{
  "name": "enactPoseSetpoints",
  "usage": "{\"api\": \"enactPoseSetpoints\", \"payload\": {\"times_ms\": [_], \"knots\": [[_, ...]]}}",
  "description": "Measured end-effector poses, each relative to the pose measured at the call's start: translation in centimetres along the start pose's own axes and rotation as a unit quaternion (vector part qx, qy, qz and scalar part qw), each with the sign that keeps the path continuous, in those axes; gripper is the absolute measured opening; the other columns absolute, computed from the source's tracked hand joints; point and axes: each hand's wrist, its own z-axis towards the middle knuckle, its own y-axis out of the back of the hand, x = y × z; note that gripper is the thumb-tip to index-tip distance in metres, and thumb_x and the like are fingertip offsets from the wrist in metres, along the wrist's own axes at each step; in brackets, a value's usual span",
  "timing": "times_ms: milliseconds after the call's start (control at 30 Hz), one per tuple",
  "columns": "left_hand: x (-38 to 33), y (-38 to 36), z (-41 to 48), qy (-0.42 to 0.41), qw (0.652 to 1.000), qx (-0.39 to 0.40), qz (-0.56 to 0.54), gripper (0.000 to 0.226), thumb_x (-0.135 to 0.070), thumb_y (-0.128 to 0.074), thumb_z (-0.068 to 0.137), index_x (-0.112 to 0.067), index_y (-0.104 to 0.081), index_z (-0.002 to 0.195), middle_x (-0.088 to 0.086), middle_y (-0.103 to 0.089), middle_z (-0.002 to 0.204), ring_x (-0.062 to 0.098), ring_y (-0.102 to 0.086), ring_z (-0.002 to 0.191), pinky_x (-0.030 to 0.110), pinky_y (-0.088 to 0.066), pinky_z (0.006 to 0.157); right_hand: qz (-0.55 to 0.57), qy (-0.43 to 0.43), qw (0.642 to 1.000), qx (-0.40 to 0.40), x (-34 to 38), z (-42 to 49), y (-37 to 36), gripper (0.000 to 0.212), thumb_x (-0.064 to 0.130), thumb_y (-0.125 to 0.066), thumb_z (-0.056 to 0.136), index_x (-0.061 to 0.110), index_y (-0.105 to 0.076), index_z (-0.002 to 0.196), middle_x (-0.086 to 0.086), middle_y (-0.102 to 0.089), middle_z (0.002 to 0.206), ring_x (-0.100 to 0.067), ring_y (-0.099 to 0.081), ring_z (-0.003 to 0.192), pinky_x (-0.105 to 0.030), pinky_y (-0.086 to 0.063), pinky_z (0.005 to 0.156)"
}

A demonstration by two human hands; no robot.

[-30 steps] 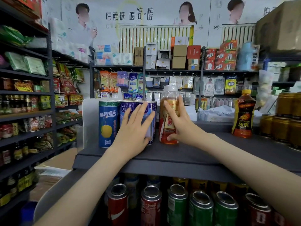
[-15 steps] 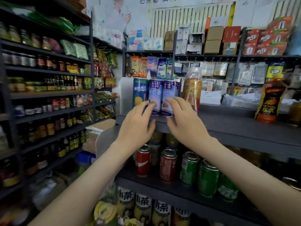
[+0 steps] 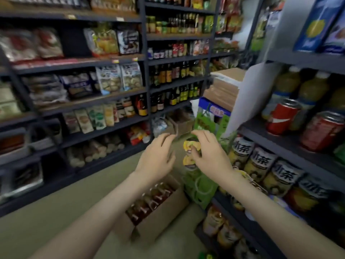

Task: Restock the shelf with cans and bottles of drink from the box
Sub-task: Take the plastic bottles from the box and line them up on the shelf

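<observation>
Both hands are off the top shelf (image 3: 306, 60) now. Left hand (image 3: 156, 157) and right hand (image 3: 211, 156) hover mid-frame, fingers loosely spread, holding nothing. Box (image 3: 164, 219) of bottles (image 3: 153, 199) sits on the floor (image 3: 56, 230), lower centre. Blue cans (image 3: 315, 25) upper right.

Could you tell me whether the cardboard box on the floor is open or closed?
Open: the cardboard box shows no lid over its top, and bottles stand visible inside.

This is a small shop. A box (image 3: 164, 218) of bottles (image 3: 151, 200) sits on the floor in the aisle. Left of the box, tall shelves (image 3: 89, 99) hold rows of snack bags (image 3: 110, 79), with little price tags (image 3: 115, 61) on the edges. Behind the box stand rows of dark bottles (image 3: 168, 71). Right of the box, a shelf (image 3: 280, 140) holds cans (image 3: 283, 116)
</observation>
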Motion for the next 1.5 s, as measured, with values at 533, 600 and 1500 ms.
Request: {"api": "enactPoseSetpoints", "payload": {"times_ms": [533, 600, 1500], "knots": [[31.0, -6.2, -9.2, 0.242, 0.907, 0.343, 0.037, 0.054, -0.028, -0.04, 0.099, -0.014, -0.023, 0.149, 0.009, -0.031, 0.148, 0.028, -0.038, 0.131, 0.039, -0.041, 0.1, -0.014, -0.091, 0.957, 0.275, 2.9, 9.9, -31.9, 0.048, 0.026, -0.047, 0.096, 0.016, -0.037, 0.142, -0.005, -0.045, 0.133, -0.023, -0.04, 0.125, -0.033, -0.037, 0.1], [33.5, -8.1, -9.3, 0.263, 0.89, 0.373, 0.023, 0.054, -0.029, -0.038, 0.1, -0.014, -0.022, 0.149, 0.01, -0.028, 0.15, 0.029, -0.036, 0.133, 0.039, -0.039, 0.102, -0.009, -0.113, 0.946, 0.302, 1.9, 9.7, -35.0, 0.047, 0.025, -0.047, 0.096, 0.016, -0.037, 0.141, -0.005, -0.045, 0.134, -0.023, -0.04, 0.125, -0.032, -0.037, 0.1], [53.3, -58.0, -25.2, 0.437, 0.768, 0.462, -0.076, 0.068, -0.042, -0.036, 0.099, -0.032, 0.006, 0.152, 0.003, 0.005, 0.16, 0.026, -0.001, 0.147, 0.041, -0.008, 0.118, -0.114, -0.148, 0.828, 0.529, -23.2, -7.4, -89.6, 0.109, 0.04, -0.074, 0.078, 0.034, 0.011, 0.145, -0.025, -0.018, 0.153, -0.041, -0.026, 0.137, -0.051, -0.029, 0.109]]}}
